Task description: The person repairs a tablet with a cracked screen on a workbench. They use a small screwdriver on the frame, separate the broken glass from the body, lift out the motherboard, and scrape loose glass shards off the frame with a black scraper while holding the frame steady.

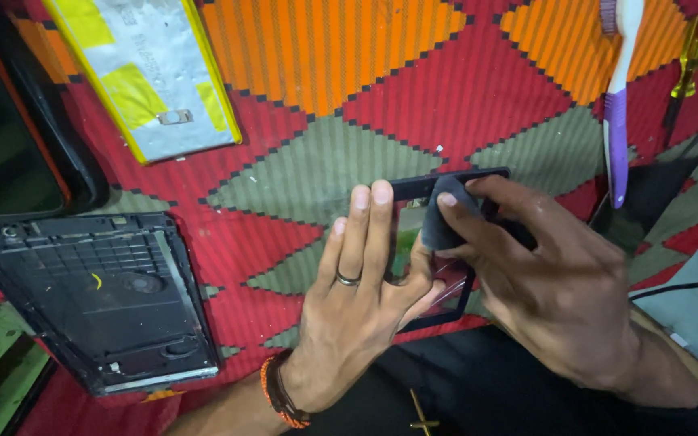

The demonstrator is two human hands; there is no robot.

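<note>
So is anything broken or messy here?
Yes: the black plastic back cover at the left lies open with its insides showing, and the silver flat battery with yellow tape lies loose and askew above it. The left hand and right hand hold a thin black frame.

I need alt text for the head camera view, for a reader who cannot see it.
Two hands work on a thin dark frame over a red and orange mat: the left hand steadies it, the right hand presses a dark pad on it. An open device shell lies left.
</note>
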